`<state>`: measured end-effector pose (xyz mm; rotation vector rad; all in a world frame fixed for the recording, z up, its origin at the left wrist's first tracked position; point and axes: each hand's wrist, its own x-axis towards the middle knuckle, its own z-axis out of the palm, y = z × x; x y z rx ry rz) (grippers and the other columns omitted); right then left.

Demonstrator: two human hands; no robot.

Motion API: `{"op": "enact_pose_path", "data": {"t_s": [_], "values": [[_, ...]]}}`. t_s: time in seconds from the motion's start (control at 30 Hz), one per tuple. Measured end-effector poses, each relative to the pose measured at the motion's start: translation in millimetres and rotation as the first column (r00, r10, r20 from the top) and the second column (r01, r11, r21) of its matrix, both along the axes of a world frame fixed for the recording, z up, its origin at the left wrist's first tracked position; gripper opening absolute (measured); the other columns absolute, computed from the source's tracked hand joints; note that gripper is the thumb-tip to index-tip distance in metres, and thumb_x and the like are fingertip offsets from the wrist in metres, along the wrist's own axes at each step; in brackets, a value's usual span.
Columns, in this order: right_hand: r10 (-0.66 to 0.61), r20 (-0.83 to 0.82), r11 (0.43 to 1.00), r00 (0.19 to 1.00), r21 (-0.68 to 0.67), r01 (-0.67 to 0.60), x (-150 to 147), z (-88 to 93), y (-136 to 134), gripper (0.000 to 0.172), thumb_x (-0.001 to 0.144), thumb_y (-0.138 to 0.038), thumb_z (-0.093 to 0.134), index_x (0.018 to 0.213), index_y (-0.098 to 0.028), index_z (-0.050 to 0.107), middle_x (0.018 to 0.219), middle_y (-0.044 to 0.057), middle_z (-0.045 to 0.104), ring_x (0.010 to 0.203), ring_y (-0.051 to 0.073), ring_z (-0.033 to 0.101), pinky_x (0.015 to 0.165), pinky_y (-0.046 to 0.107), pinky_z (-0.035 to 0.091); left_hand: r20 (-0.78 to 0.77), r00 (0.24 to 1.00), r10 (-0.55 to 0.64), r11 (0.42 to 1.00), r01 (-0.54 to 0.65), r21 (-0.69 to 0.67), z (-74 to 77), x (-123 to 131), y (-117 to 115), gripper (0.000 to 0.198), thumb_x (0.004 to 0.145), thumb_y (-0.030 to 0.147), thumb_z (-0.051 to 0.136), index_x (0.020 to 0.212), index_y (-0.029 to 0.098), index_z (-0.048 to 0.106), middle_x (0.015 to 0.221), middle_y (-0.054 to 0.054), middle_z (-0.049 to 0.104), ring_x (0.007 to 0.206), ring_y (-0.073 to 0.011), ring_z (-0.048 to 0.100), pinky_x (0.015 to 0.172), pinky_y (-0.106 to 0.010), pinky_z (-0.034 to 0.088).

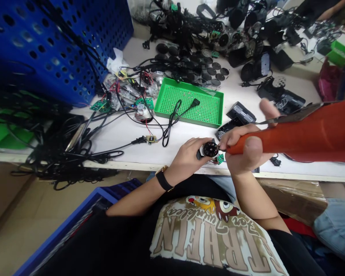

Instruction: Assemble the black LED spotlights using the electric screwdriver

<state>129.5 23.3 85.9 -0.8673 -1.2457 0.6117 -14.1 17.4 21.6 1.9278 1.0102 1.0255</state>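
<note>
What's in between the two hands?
The head view shows a round black part and a small green circuit board between the left hand and the right hand.

At three o'clock, the soldering iron (pixel 307 130) has a smooth, glossy orange plastic handle and a bare metal shaft (pixel 293 117). At twelve o'clock sits a matt green perforated plastic tray (pixel 215 111); at ten o'clock, a glossy blue perforated plastic crate (pixel 60 50); the bench (pixel 109 140) looks smooth.
</note>
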Motion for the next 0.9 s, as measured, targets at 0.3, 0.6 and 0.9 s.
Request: {"op": "enact_pose_path", "data": {"t_s": [0.3,0.6,0.9], "values": [[-0.25,0.33,0.966,0.91,0.024,0.257,38.0,-4.7,38.5,0.041,0.102,-0.053,0.055,0.138,-0.034,0.05,0.101,0.004,0.063,0.079,0.019,0.067,0.073,0.04,0.059,-0.096,0.993,-0.068,0.998,0.067,-0.018,-3.9,-4.3,5.5,0.071,0.077,0.026,0.092,0.139,0.021,0.058,0.128,-0.013,0.073,0.12,-0.0302,0.069,0.106,-0.048,0.055],[-0.143,0.69,0.985,0.709,0.168,0.035,61.3,-18.2,-44.0,0.035,0.089,-0.01,0.071,0.121,-0.025,0.067,0.103,0.008,0.072,0.096,0.024,0.07,0.083,0.045,0.062,0.24,0.971,-0.016,0.896,0.12,-0.427,24.1,-3.9,16.5,0.052,0.072,0.041,0.093,0.113,0.019,0.07,0.113,-0.009,0.076,0.107,-0.0237,0.071,0.101,-0.04,0.055],[-0.241,0.553,0.952,0.797,0.293,0.085,60.9,-31.6,-53.6,0.039,0.086,0.001,0.069,0.116,-0.024,0.069,0.093,0.006,0.075,0.086,0.021,0.074,0.075,0.039,0.066,0.301,0.953,-0.033,0.864,0.179,-0.471,53.1,10.4,5.9,0.061,0.062,0.03,0.099,0.112,0.021,0.063,0.103,-0.004,0.076,0.096,-0.0194,0.074,0.088,-0.033,0.061]]}}
